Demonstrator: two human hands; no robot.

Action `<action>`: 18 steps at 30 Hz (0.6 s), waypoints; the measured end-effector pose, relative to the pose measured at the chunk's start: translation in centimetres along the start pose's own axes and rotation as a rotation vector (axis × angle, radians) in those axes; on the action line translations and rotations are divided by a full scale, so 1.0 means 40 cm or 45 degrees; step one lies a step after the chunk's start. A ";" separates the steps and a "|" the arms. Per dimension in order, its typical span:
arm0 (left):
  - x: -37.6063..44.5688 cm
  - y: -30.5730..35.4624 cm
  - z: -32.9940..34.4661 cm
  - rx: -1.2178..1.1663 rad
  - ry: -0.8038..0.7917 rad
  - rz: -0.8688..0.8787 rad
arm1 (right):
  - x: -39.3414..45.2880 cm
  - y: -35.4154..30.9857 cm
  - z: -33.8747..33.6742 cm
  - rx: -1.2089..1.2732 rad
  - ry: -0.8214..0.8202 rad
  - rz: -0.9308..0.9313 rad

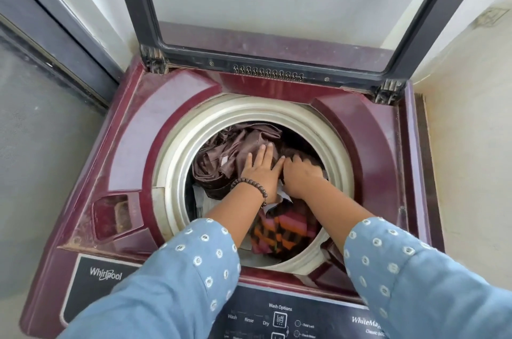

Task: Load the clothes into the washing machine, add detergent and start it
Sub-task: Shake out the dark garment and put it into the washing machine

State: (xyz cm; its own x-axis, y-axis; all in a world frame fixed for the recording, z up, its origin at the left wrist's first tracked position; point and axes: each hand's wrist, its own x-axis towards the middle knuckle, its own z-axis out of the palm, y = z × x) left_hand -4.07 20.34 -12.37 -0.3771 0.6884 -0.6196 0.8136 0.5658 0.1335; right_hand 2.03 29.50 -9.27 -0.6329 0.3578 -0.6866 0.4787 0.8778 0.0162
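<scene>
A maroon top-loading washing machine (368,128) stands with its lid (277,6) raised. Its drum, ringed in cream plastic (177,161), holds a crumpled brown garment (221,155), some white cloth (202,197) and an orange, pink and black patterned piece (279,233). Both my hands are down inside the drum. My left hand (260,169), with a bead bracelet at the wrist, lies flat with fingers spread on the brown garment. My right hand (300,172) is beside it, touching it, fingers curled into dark cloth at the drum's right side.
A detergent drawer recess (117,214) sits at the machine's left front corner. The control panel (279,316) with wash options runs along the near edge. A dark door frame (55,22) stands on the left, and a pale wall and ledge (471,117) on the right.
</scene>
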 end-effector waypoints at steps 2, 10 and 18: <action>-0.032 -0.006 -0.031 0.001 0.116 -0.035 | -0.023 0.009 -0.012 0.035 0.141 -0.033; -0.236 0.012 -0.112 -0.032 0.494 -0.225 | -0.187 0.045 -0.049 0.024 0.599 -0.201; -0.376 0.203 -0.239 0.064 0.812 -0.112 | -0.405 0.160 -0.073 0.106 0.917 -0.157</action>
State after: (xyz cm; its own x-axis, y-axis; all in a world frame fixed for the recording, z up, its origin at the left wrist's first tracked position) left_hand 3.99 18.93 5.41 -0.6199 0.7834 -0.0435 0.7813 0.6215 0.0574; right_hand 13.56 30.24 4.08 -0.9142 0.4039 -0.0316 0.4049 0.9083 -0.1049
